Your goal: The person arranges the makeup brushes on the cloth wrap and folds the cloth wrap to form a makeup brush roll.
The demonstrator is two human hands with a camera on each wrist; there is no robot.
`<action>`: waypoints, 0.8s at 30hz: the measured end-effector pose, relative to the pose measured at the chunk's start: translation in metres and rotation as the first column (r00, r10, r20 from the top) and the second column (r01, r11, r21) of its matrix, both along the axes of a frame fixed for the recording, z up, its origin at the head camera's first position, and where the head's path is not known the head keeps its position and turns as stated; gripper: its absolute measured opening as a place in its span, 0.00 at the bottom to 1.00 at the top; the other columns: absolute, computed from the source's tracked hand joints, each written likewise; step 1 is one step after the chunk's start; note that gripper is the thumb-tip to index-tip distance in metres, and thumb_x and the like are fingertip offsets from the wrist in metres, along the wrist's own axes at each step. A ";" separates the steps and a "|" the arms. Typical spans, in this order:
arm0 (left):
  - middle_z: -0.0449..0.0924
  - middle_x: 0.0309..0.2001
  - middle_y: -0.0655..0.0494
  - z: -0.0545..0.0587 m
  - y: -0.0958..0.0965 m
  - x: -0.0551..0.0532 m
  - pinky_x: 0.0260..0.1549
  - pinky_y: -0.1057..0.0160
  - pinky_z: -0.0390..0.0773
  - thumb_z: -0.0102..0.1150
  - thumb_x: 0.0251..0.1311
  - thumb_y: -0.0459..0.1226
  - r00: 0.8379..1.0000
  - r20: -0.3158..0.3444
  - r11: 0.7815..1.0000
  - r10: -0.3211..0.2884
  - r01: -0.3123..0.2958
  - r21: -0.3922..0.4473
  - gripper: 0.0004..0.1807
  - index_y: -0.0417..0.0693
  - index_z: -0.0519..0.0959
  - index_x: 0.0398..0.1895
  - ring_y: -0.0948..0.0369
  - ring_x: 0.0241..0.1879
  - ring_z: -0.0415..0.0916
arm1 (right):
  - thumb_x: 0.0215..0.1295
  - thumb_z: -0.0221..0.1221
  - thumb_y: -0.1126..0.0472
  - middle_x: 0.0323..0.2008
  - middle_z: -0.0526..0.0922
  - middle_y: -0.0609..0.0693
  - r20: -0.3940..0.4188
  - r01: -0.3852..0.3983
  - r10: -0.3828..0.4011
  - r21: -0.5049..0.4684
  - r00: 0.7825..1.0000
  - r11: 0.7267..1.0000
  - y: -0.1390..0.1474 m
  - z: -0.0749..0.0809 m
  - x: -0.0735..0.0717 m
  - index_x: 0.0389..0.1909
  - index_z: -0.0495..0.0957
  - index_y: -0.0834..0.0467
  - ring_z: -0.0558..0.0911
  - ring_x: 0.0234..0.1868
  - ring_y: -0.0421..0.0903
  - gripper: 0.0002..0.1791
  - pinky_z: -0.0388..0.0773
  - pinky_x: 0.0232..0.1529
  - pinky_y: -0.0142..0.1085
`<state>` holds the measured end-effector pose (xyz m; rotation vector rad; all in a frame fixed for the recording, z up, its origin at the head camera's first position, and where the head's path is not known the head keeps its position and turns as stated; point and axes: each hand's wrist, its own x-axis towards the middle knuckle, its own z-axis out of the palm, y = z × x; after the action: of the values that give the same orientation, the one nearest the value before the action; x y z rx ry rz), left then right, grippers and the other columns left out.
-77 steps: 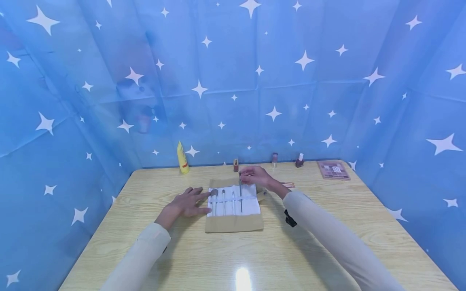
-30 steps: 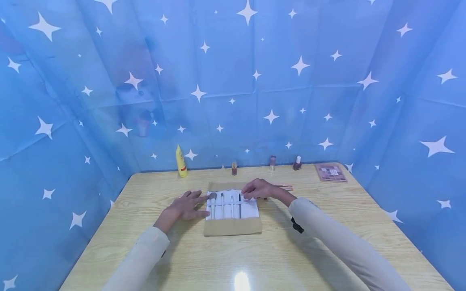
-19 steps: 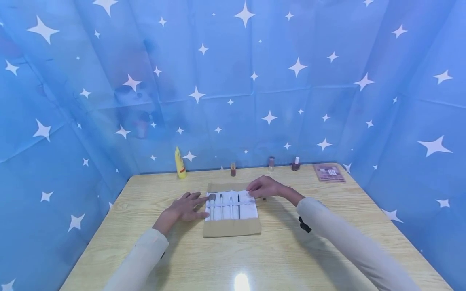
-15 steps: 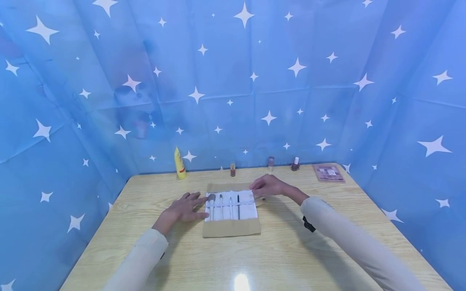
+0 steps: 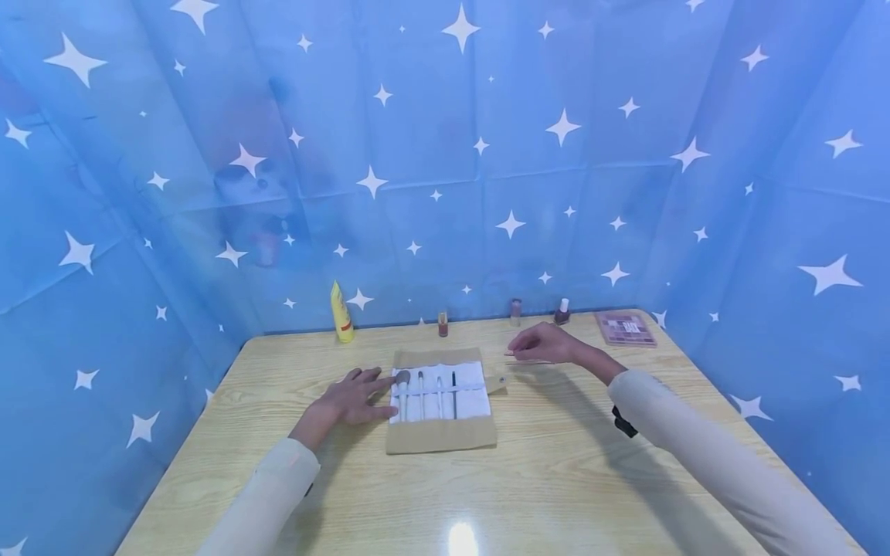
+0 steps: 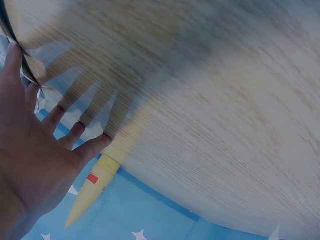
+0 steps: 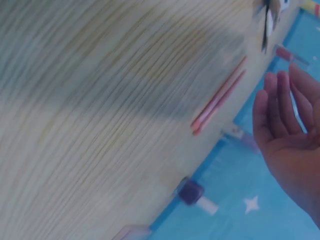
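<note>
A tan fabric brush roll [image 5: 441, 440] lies unrolled on the table, with several makeup brushes under the strap across its white lining. Leftmost is a broad-headed brush [image 5: 403, 388]; a slim dark brush [image 5: 454, 395] lies furthest right. My left hand [image 5: 353, 398] has its fingers spread, the tips at the roll's left edge. To the right of the roll, my right hand [image 5: 545, 342] hovers with loosely bent fingers over two slim pink sticks [image 7: 219, 97]. The right wrist view shows nothing in that hand [image 7: 292, 132] and a gap between it and the sticks.
Along the back edge stand a yellow squeeze tube [image 5: 341, 315], a small red bottle [image 5: 443, 324], a lip gloss tube [image 5: 515, 313] and a white-capped nail polish bottle [image 5: 562, 312]. An eyeshadow palette [image 5: 626, 329] lies back right, before a blue starry curtain [image 5: 445, 154].
My right hand was gripping the dark brush at the roll; it has let go and moved right, over the pink sticks. The dark brush now lies under the strap. My left hand has stayed put.
</note>
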<state>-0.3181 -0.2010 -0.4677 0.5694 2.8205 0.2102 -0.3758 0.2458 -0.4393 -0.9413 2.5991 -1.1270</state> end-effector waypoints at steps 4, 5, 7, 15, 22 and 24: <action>0.52 0.83 0.47 0.001 -0.001 -0.001 0.69 0.26 0.57 0.51 0.68 0.69 1.000 -0.008 1.000 -0.017 0.017 0.000 0.42 0.66 0.61 0.82 0.37 0.80 0.47 | 0.72 0.62 0.70 0.46 0.88 0.67 -0.028 0.041 -0.039 0.045 0.999 0.998 0.016 0.003 0.003 0.53 0.81 0.76 0.87 0.49 0.63 0.14 0.86 0.49 0.41; 0.52 0.83 0.47 0.001 -0.001 -0.001 0.69 0.26 0.57 0.51 0.68 0.69 1.000 -0.009 1.000 -0.019 0.019 -0.001 0.42 0.66 0.61 0.82 0.37 0.80 0.47 | 0.72 0.62 0.69 0.45 0.88 0.66 -0.043 0.047 -0.044 0.061 0.998 0.997 0.020 0.004 0.003 0.53 0.81 0.76 0.87 0.48 0.62 0.14 0.86 0.48 0.41; 0.52 0.82 0.47 0.002 -0.001 -0.001 0.69 0.26 0.58 0.51 0.68 0.69 1.000 -0.008 1.000 -0.018 0.018 -0.001 0.43 0.66 0.61 0.82 0.37 0.80 0.47 | 0.72 0.63 0.69 0.45 0.89 0.64 -0.073 0.059 -0.052 0.088 0.996 0.994 0.026 0.004 0.004 0.52 0.83 0.74 0.87 0.48 0.61 0.14 0.86 0.48 0.41; 0.52 0.83 0.48 0.002 -0.002 0.000 0.70 0.27 0.56 0.51 0.68 0.69 1.000 0.001 1.000 -0.006 0.006 0.007 0.43 0.66 0.61 0.82 0.38 0.80 0.46 | 0.69 0.65 0.69 0.42 0.90 0.63 -0.136 0.112 -0.096 0.116 0.986 0.987 0.047 -0.010 0.002 0.47 0.86 0.70 0.89 0.44 0.59 0.09 0.87 0.47 0.46; 0.52 0.83 0.48 0.000 -0.001 0.001 0.69 0.27 0.56 0.52 0.67 0.69 1.000 0.006 1.000 -0.001 0.001 0.014 0.43 0.66 0.61 0.81 0.38 0.80 0.46 | 0.67 0.68 0.67 0.38 0.91 0.57 -0.189 0.163 -0.137 0.134 0.972 0.977 0.056 -0.025 0.003 0.44 0.89 0.65 0.89 0.38 0.51 0.08 0.86 0.41 0.38; 0.52 0.83 0.49 0.000 0.000 0.000 0.70 0.27 0.56 0.52 0.67 0.69 1.000 0.004 1.000 0.000 0.000 0.007 0.43 0.67 0.61 0.81 0.38 0.80 0.46 | 0.67 0.68 0.67 0.38 0.91 0.56 -0.183 0.170 -0.145 0.127 0.972 0.977 0.056 -0.028 0.004 0.43 0.89 0.65 0.89 0.38 0.50 0.07 0.85 0.39 0.35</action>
<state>-0.3177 -0.2014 -0.4676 0.5699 2.8173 0.2205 -0.3722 0.3021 -0.4676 -0.8487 2.8950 -0.9141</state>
